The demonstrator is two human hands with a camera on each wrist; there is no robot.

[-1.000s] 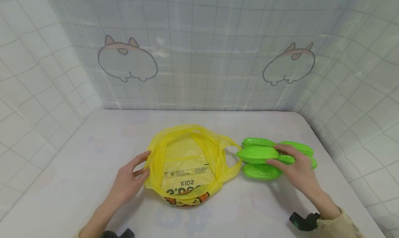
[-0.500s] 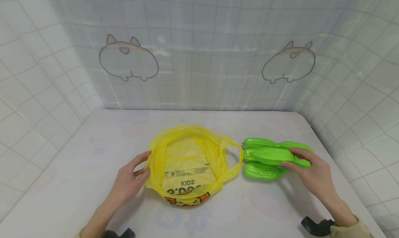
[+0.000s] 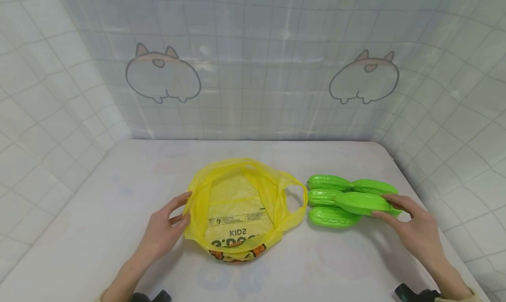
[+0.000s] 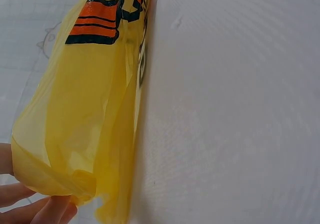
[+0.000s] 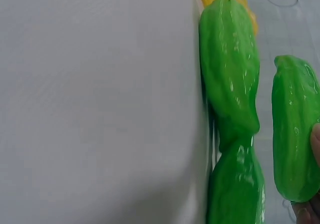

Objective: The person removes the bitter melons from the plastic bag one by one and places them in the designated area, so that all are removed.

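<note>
A yellow plastic bag (image 3: 198, 210) with dark print stands with its mouth spread in the middle of the table. My left hand (image 3: 162, 231) pinches the bag's left rim between thumb and fingers; the left wrist view shows fingertips (image 4: 56, 204) at the bag's edge. To the right, my right hand (image 3: 419, 227) grips the right end of a glossy green ridged cucumber (image 3: 357, 203). In the right wrist view, this held cucumber (image 5: 295, 134) is raised above the table. Below and behind it, several similar green cucumbers (image 3: 332, 217) lie in rows beside the bag's handle loop.
The white table (image 3: 261, 275) has a faint printed pattern. Behind it rises a tiled-pattern wall (image 3: 261, 87) with two corgi drawings, and similar walls flank both sides. A dark wrist camera mount (image 3: 417, 293) shows under the right forearm.
My right hand has moved right and slightly nearer, carrying the gripped cucumber across the top of the others and away from the bag. The left hand and bag stay in place.
</note>
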